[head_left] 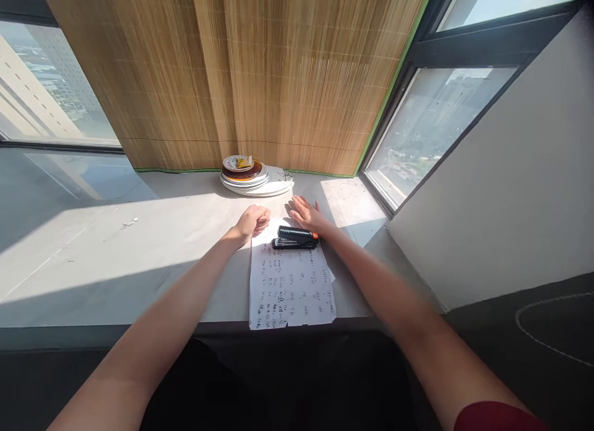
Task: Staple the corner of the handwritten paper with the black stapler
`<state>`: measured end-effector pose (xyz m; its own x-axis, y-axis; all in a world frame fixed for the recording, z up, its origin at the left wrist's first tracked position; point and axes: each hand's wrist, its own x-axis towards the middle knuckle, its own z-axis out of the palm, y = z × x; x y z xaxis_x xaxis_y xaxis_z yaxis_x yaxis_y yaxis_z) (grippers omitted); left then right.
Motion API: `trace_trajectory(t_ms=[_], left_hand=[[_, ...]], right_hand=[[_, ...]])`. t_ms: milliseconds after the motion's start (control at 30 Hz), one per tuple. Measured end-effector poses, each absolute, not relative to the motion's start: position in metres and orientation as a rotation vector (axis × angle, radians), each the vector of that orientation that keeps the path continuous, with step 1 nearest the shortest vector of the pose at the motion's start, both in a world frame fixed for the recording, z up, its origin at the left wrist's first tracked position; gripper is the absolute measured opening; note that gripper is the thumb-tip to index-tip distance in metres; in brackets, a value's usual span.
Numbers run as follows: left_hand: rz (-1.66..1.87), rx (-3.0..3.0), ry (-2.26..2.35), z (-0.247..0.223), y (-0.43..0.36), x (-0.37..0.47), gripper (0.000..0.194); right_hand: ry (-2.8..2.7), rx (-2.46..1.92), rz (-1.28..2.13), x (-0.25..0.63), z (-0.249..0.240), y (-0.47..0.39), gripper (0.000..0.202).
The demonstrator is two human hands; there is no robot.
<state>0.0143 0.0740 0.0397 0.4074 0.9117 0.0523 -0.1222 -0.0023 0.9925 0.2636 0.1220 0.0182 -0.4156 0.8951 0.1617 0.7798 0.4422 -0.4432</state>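
A black stapler (295, 238) with an orange end lies across the upper part of some white paper sheets (297, 288) covered in handwriting. My left hand (253, 222) is curled into a fist at the paper's top left corner, left of the stapler; nothing shows in it. Just beyond the stapler, my right hand (307, 214) is open with its fingers stretched out, pointing toward the plates. My right wrist passes close to the stapler's orange end.
Stacked plates (245, 182) stand at the back, with a small yellow packet (244, 162) on top. Behind them hangs a bamboo blind (278, 78). Small white bits (130, 223) lie on the ledge (162, 233) at left. A white wall (492, 202) and windows border the right.
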Motion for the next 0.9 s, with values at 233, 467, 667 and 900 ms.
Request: trace_trajectory(t_ms=[233, 467, 667, 900], left_hand=[[0.977, 1.400, 0.874, 0.033, 0.076, 0.022, 0.036], [1.034, 1.441, 0.979, 0.024, 0.084, 0.020, 0.008], [1.003, 1.562, 0.995, 0.023, 0.086, 0.022, 0.012], [1.081, 1.340, 0.991, 0.025, 0.089, 0.021, 0.012]], right_hand=[[-2.190, -1.008, 0.901, 0.313, 0.056, 0.077, 0.056], [-2.571, -0.751, 0.703, 0.303, 0.043, 0.062, 0.024], [-2.522, -0.749, 0.790, 0.303, 0.046, 0.070, 0.032], [-2.003, -0.893, 1.563, 0.340, 0.055, 0.078, 0.037]])
